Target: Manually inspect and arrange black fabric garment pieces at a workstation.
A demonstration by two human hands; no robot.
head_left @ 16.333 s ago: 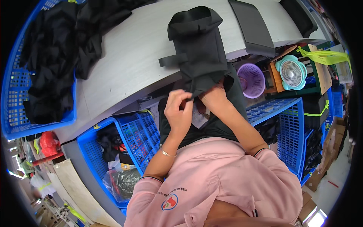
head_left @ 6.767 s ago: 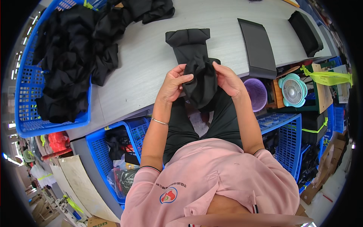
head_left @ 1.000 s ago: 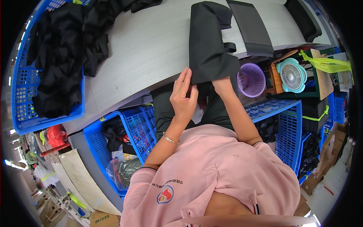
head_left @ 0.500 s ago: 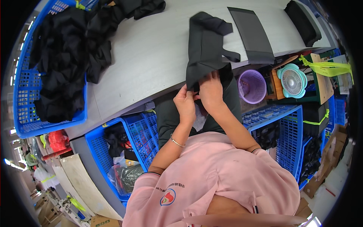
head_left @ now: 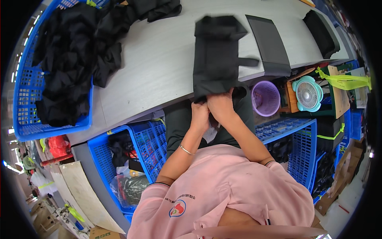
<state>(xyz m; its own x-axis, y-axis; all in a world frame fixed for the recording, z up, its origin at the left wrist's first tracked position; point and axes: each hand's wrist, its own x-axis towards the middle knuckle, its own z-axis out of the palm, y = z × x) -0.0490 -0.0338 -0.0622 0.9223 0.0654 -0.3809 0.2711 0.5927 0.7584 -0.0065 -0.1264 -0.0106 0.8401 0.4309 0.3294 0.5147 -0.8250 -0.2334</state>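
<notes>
Left hand (head_left: 200, 116) and right hand (head_left: 221, 106) meet at tabbed black fabric piece's (head_left: 217, 59) near end, grips indiscernible; slackening may drop it.

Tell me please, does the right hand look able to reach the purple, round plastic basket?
Probably yes: the right hand seems to hold the black fabric piece, but the basket stands close beyond the dark trouser leg, its round top open.
</notes>
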